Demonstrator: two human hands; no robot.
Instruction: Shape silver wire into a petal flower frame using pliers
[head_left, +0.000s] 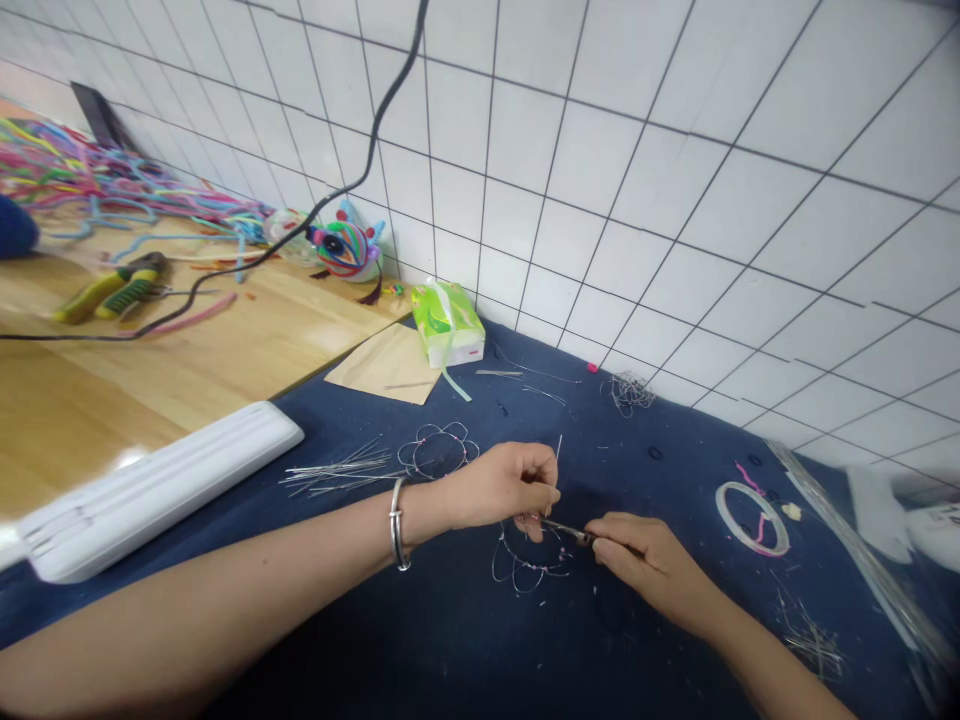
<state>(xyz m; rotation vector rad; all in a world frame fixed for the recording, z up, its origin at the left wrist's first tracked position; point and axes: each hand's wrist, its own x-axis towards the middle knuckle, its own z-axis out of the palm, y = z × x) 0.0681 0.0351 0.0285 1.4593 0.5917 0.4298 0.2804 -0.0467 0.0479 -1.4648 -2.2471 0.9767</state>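
Note:
My left hand [504, 485], with a silver bangle at the wrist, is closed in a pinch on a flower-shaped wire frame [517, 578]. The frame has looped petals and small pink bindings. A straight end of wire [559, 447] sticks up beyond my left fingers. Closed around a pair of slim pliers [576, 535], my right hand [637, 560] brings their tip to the upper edge of the frame, beside my left fingertips. My fingers partly hide the spot where tip and wire meet. A second wire flower [439, 450] lies flat beyond my left wrist.
Loose straight wires [337, 472] lie left of my hand. A white lamp bar [165, 490], a green tissue pack [448, 325] and a tangled wire ball [630, 393] surround the work spot. A white tape ring [752, 518] lies right. A black cable [375, 130] hangs across the view.

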